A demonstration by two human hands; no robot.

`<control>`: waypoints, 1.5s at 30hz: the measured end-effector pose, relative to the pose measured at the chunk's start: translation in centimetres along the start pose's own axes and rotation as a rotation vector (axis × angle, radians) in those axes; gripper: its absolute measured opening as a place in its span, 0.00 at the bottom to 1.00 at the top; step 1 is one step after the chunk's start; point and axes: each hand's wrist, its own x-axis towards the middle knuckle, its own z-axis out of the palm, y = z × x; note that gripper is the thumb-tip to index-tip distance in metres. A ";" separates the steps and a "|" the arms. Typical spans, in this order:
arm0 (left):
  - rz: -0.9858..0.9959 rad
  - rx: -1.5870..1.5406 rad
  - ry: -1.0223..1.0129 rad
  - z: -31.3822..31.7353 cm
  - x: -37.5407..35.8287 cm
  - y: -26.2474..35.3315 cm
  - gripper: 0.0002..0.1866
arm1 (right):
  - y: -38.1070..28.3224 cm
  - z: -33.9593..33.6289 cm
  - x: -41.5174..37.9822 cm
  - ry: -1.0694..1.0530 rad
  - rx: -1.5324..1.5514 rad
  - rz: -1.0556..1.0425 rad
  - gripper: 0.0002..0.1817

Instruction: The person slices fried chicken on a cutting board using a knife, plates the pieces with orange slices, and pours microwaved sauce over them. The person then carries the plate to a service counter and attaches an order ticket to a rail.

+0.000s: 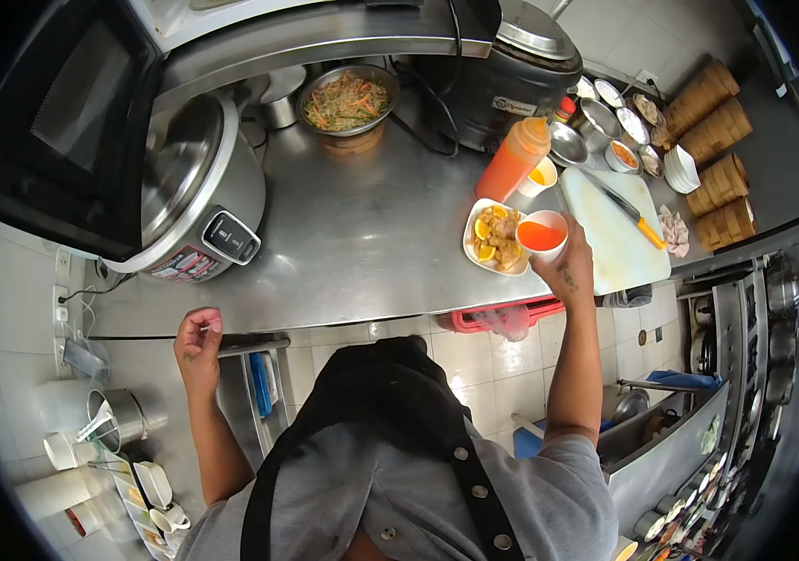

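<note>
My right hand [571, 266] grips a small white cup [555, 254] holding orange-red sauce, over the right edge of a white dish [470, 252]. Browned food pieces [503, 245] and orange slices [485, 251] lie in that dish. Just behind stands a squeeze bottle [504, 166] of orange-red sauce, tilted in view, beside a second white cup [532, 189] with something yellow-orange inside. My left hand [199, 351] is raised near the counter's front left edge, fingers curled together; whether something small is pinched there I cannot make out.
A white cutting board [596, 224] with a yellow-handled knife [648, 231] lies at right. Left is a large cooker [222, 187] below an open black door [72, 112]. A bowl of shredded vegetables [348, 101] and a black pot [512, 89] stand behind the steel counter [362, 243].
</note>
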 end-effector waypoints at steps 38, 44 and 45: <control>-0.054 -0.016 0.086 -2.9 -1.7 -1.9 0.08 | -2.4 2.5 2.7 -0.040 -0.182 -0.014 0.48; -0.066 -0.016 0.106 -3.3 -2.1 -2.3 0.09 | -3.0 2.3 3.6 -0.005 -0.211 -0.003 0.47; -0.065 -0.022 0.108 -3.3 -2.1 -2.3 0.09 | -2.8 2.2 3.7 -0.007 -0.205 0.007 0.47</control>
